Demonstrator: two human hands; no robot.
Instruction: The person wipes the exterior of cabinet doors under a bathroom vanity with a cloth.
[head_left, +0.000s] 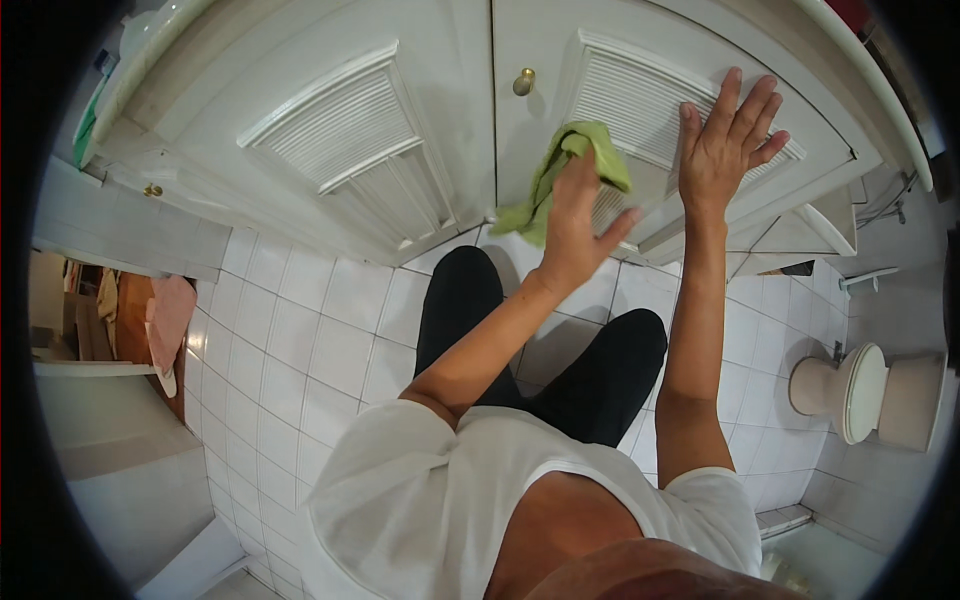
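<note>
Left hand (578,228) is on a green cloth (543,192), fingers over its bunched upper part, thumb standing well off to the side; fingers blurred, so cannot tell whether they pinch the fabric or only press it. Right hand (718,145) is spread, fingers fanned, palm toward the cabinet and apparently laid against it. Cloth position: to the left of the right hand and well apart from it, under and just beyond the left fingers, in front of the lower part of the right cabinet door; one tail hangs toward the floor.

Surroundings, by size. White cabinet (440,90) across the top of the view, doors closed. White tiled floor (330,345) below it. White short-sleeved shirt (400,490) on the person; dark trousers (600,375), knees bent and apart, close to the cabinet. Pale toilet (865,390) at the right side, lid down. Louvred panel (640,105) on the right door, right hand over its far end. Pink fabric (172,312) at the left, beside a brown surface. Brass knob (523,82) on the right door, above the cloth; smaller brass knob (152,190) at the far left.
</note>
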